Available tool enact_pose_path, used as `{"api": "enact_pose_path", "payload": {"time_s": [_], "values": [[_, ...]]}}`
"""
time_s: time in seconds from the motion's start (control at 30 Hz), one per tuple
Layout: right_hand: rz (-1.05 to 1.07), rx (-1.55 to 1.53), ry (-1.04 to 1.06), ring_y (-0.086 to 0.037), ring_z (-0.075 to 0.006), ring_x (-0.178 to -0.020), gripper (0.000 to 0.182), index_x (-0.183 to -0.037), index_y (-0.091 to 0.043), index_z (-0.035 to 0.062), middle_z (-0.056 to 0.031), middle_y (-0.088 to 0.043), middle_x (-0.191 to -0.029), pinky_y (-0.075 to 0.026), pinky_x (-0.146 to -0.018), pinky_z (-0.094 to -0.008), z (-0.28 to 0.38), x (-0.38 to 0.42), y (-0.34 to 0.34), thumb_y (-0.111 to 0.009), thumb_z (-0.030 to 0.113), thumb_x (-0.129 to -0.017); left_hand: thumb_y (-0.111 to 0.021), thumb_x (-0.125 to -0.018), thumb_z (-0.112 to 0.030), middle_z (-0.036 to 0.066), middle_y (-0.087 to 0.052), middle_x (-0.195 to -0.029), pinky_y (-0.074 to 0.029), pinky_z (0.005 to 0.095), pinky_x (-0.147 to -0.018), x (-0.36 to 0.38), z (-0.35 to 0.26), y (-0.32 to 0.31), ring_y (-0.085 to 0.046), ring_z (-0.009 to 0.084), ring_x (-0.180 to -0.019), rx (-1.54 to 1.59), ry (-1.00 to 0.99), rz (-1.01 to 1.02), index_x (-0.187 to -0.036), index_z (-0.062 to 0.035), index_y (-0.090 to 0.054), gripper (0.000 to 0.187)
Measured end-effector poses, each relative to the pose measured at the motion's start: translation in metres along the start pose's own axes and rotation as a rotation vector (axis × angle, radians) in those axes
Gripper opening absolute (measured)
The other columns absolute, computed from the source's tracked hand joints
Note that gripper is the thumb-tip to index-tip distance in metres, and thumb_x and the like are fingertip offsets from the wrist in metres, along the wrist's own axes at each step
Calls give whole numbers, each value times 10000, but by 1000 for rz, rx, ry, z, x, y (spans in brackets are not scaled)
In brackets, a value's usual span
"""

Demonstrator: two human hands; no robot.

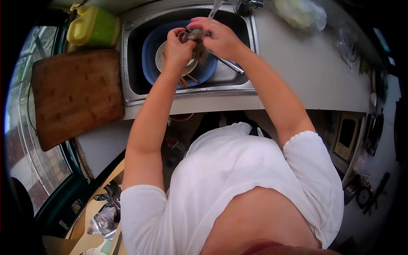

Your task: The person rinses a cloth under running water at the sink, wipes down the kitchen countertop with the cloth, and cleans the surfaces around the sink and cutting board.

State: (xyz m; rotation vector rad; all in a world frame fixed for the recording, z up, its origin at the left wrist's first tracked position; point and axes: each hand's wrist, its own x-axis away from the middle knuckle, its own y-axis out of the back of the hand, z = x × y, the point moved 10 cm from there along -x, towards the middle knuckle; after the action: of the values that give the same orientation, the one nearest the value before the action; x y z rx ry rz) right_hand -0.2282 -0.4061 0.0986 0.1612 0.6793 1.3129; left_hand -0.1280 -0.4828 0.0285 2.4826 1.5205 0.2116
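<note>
My left hand (177, 52) and my right hand (223, 40) are closed around a grey, crumpled, cloth-like thing (195, 35). A stream of water (213, 10) falls at my right hand's fingers. A small round rim shows by my left fingertips. Beneath both hands, a white bowl (160, 57) sits in a blue basin (148, 70), partly covered by my left hand. Several chopsticks (184, 82) lean in the basin below the bowl. To the right, a shiny metal handle (231, 65) slants over the basin's edge.
The steel sink (124, 80) surrounds the basin, with the tap (243, 6) at its back. On the left are a wooden cutting board (76, 93) and a yellow-green jug (95, 27). A plastic bag (299, 12) lies on the right counter (306, 63).
</note>
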Motion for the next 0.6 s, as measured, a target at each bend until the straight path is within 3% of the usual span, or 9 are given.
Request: {"api": "enact_pose_path", "payload": {"time_s": [0.03, 0.07, 0.1, 0.13, 0.2, 0.43, 0.5, 0.6], "values": [[-89, -27, -97, -510, -148, -1072, 440, -1173, -533, 63, -75, -524, -1196, -408, -903, -286, -18, 9, 16, -481, 0, -741, -627, -691, -17, 114, -594, -976, -478, 267, -743, 2, 11, 0, -592, 181, -834, 60, 39, -8, -1107, 3, -501, 435], [-169, -298, -338, -513, -131, -1043, 371, -1206, -508, 58, -48, -530, -1175, -420, -881, -294, -24, 20, 33, -529, 75, -835, -601, -710, -1, 106, -599, -961, -478, 266, -740, 6, 13, -3, -590, 173, -833, 179, 109, 42, -1106, 7, -511, 406], [-231, -520, -259, -505, -105, -1004, 365, -1225, -486, 50, -27, -535, -1141, -425, -856, -289, -13, 17, 53, -561, 163, -886, -575, -728, 15, 99, -604, -945, -477, 265, -738, 12, 15, -6, -588, 166, -832, 299, 181, 91, -1105, 11, -522, 380], [-249, -616, -216, -495, -104, -1032, 361, -1213, -489, 40, -33, -541, -1137, -414, -882, -282, 14, 12, 76, -575, 157, -883, -565, -742, 21, 95, -606, -934, -476, 267, -732, 17, 15, -4, -587, 164, -826, 357, 235, 65, -1093, 10, -530, 353], [-255, -635, -186, -484, -124, -1074, 381, -1234, -467, 55, -42, -536, -1148, -391, -923, -274, -18, -5, 106, -574, 146, -880, -544, -769, 32, 87, -609, -911, -474, 269, -719, 28, 13, -2, -585, 159, -815, 467, 345, 21, -1070, 7, -546, 302], [-453, -631, -225, -477, -143, -1091, 446, -1260, -440, 68, -54, -524, -1166, -379, -940, -281, -57, -62, 90, -606, 160, -857, -511, -894, -85, 121, -609, -980, -467, 334, -797, -3, 21, 13, -582, 208, -890, 637, 363, -91, -1059, 7, -521, 189], [-451, -644, -221, -475, -148, -1097, 465, -1267, -432, 72, -58, -520, -1172, -376, -945, -283, -59, -71, 84, -615, 164, -850, -552, -873, -99, 81, -600, -857, -464, 311, -664, -18, 10, 18, -569, 176, -743, 752, 315, -127, -993, -6, -534, 153], [-411, -653, -193, -472, -156, -1104, 494, -1279, -421, 77, -64, -515, -1180, -371, -952, -286, -57, -76, 79, -629, 170, -840, -495, -899, -70, 124, -624, -933, -491, 340, -709, -46, -6, 16, -595, 211, -796, 868, 244, -79, -1018, 5, -528, 144]]}}
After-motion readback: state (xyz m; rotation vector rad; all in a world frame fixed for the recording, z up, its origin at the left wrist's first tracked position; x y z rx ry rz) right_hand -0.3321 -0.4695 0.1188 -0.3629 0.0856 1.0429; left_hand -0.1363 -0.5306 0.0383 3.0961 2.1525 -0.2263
